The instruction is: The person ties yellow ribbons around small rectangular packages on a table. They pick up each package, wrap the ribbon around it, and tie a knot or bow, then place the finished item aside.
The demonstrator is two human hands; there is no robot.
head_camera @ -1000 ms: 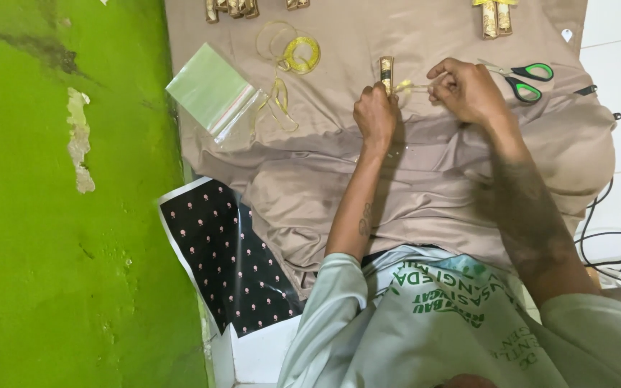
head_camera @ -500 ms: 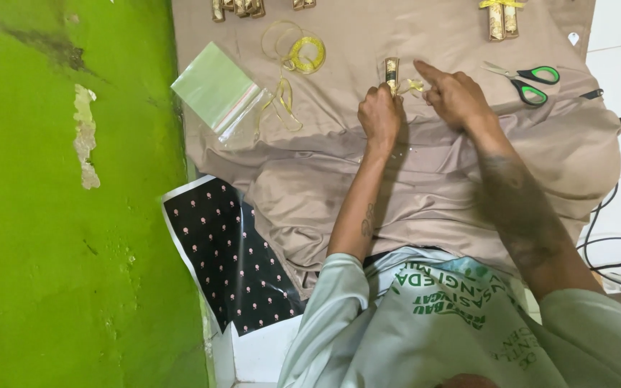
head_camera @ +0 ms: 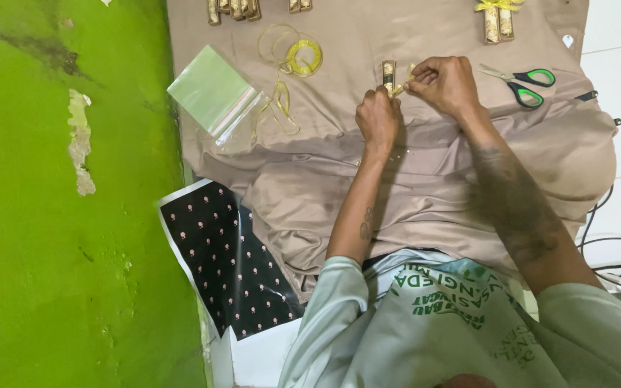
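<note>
Both hands meet over a tan cloth (head_camera: 339, 179) spread as a work surface; whether a worktop or the floor lies beneath it cannot be told. The left hand (head_camera: 377, 118) is closed, fingertips pressing against a small gold-wrapped roll (head_camera: 388, 74) that stands just beyond its knuckles, apparently to steady it. The right hand (head_camera: 445, 84) is curled, thumb and forefinger pinching a thin yellow ribbon (head_camera: 401, 88) at the roll's side, held taut between the two hands. Loose coils of the same ribbon, on a small spool (head_camera: 303, 57), lie to the left within easy reach, beside a clear zip bag (head_camera: 217, 97). Green-handled scissors (head_camera: 522, 80) rest just right of the right hand, blades pointing towards it. Similar gold rolls (head_camera: 233, 8) are lined along the far edge, one pair (head_camera: 498, 20) topped with a yellow bow, set apart from the working spot. A black sheet with small pale dots (head_camera: 228, 262) lies near the person's left side against the green wall (head_camera: 52, 215).
</note>
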